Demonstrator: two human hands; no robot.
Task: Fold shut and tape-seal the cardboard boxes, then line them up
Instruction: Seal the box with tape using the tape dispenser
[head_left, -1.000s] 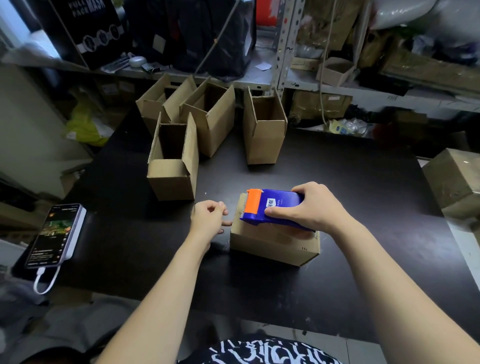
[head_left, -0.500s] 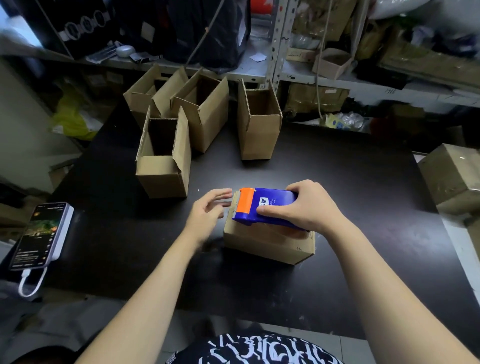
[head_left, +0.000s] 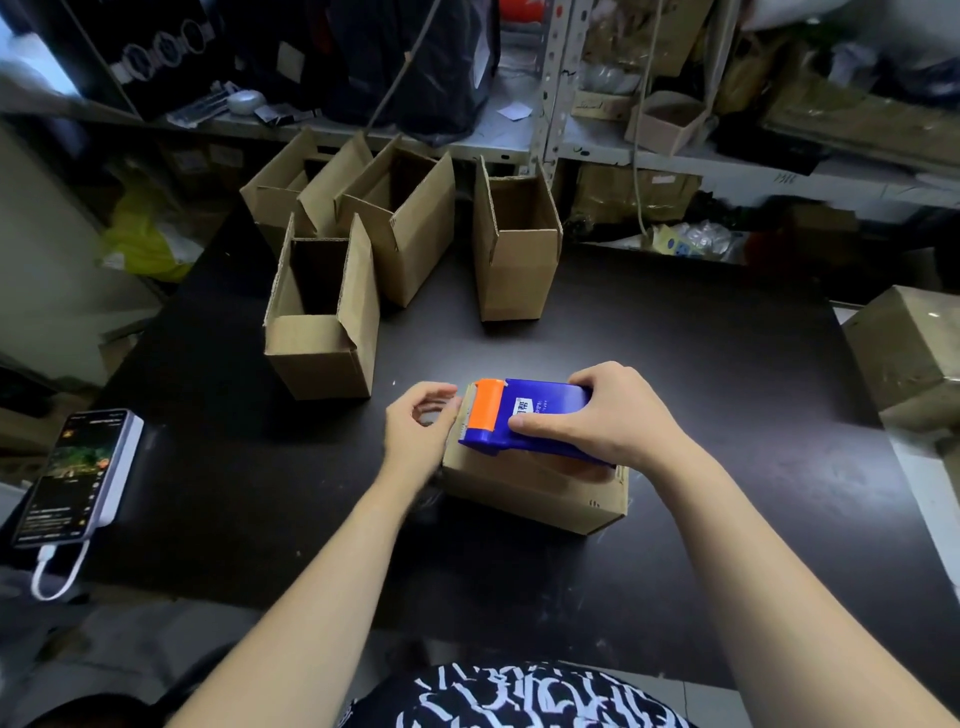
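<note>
A dark, matt desk (head_left: 675, 364) fills the middle of the view. Behind it stands pale metal shelving (head_left: 550, 104) crowded with bags, packets and cartons. A small open carton (head_left: 667, 122) sits on the shelf to the right of the perforated upright. A yellow bag (head_left: 145, 244) lies in the gloom past the desk's left side. At the desk's left edge a phone (head_left: 67, 467) with a lit screen lies on a white power bank (head_left: 124, 467). A white cable (head_left: 57, 577) loops from their near end over the desk edge. Off the right side of the desk stands a taped box (head_left: 914, 358) with a glossy wrap.

Four open cardboard boxes (head_left: 322, 343) stand upright toward the far side of the desk, flaps raised. One is nearest on the left, two touch each other behind it, and the fourth stands apart to the right.

The closed cardboard box (head_left: 530, 493) lies on the desk near the middle, closer to the person than the open ones. A tape dispenser (head_left: 540, 410), blue with an orange end, rests along its top. The orange end is at the box's left end.

The right hand (head_left: 618, 415) holds the dispenser from above. Its grip is wrapped round the blue body, thumb on the near side and fingers over the far side. The left hand (head_left: 415, 431) is at the box's left end, just beside the orange end, with its fingers loosely bent toward it. That hand is blurred, so I cannot tell whether its grip pinches tape, touches the box or holds nothing.
</note>
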